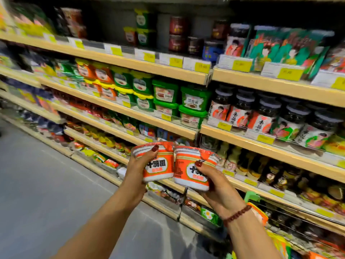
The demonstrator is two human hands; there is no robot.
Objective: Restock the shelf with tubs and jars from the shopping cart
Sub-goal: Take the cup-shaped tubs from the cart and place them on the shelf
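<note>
I hold two orange-and-white tubs side by side in front of the shelves. My left hand (139,166) grips the left tub (160,165) from its left side, thumb over the rim. My right hand (212,184) grips the right tub (190,171) from below and the right, thumb on its label. The two tubs touch each other. The shopping cart (255,200), with a green handle corner and wire basket, shows low at the right behind my right wrist.
Wooden shelves (168,126) run from the left to the right edge. Green and orange tubs (166,94) stand on the second shelf, dark jars (265,113) to their right. A gap (115,21) lies on the top shelf among red and green tubs. Grey floor lies at the left.
</note>
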